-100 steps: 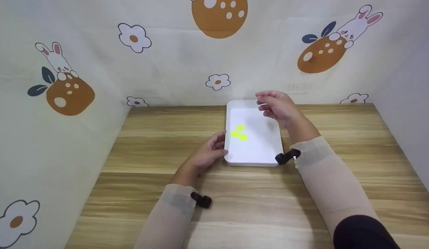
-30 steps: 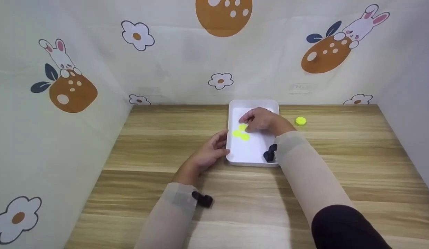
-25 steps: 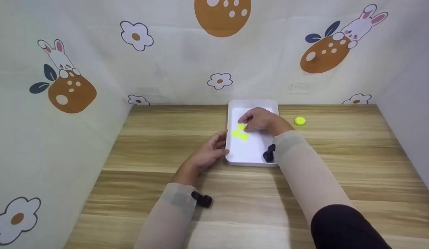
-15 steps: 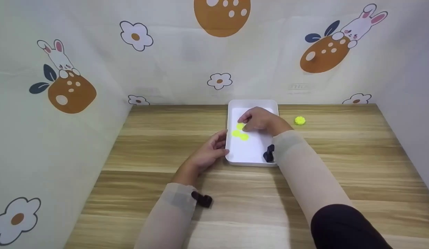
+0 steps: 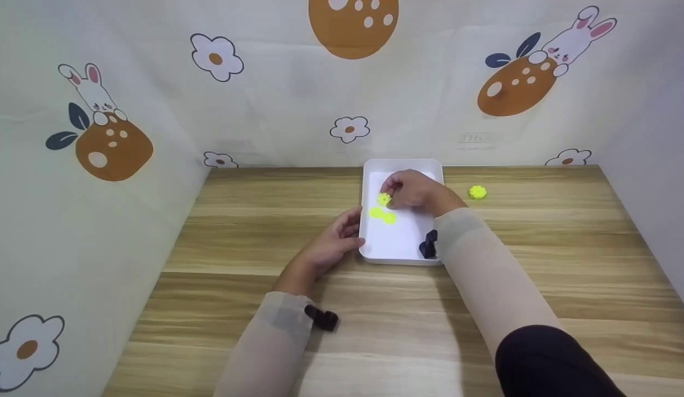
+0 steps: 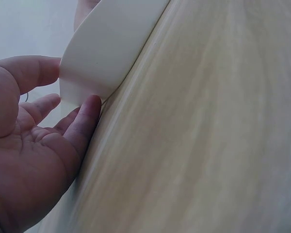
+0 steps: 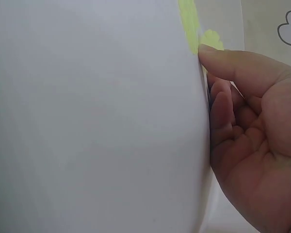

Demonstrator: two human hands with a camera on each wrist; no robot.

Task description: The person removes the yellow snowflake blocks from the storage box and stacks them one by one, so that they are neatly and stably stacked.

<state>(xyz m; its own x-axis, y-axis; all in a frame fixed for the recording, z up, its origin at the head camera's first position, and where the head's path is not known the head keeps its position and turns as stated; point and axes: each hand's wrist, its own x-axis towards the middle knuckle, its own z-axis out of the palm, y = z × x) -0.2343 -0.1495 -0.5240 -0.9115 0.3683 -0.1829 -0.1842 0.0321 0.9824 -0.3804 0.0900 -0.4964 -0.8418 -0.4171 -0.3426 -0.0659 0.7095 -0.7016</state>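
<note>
1. One white tray [image 5: 399, 242].
2. Four small yellow pieces [image 5: 389, 219] in sight: three within the tray's outline, one outside it.
3. Two hands: one left hand [image 5: 328, 248], one right hand [image 5: 413, 190].
4. Two black wrist cameras [image 5: 322, 318].
5. Two pale sleeves [image 5: 270, 342] and one black sleeve [image 5: 551, 358].
6. One wooden desk [image 5: 242, 237].
7. Printed on the cloth [image 5: 286, 99], in the head view: two rabbits [image 5: 92, 95], three brown fruits [image 5: 118, 157] (one cut off at the top edge), five flowers [image 5: 215, 59], four dark leaves [image 5: 79, 117].
</note>
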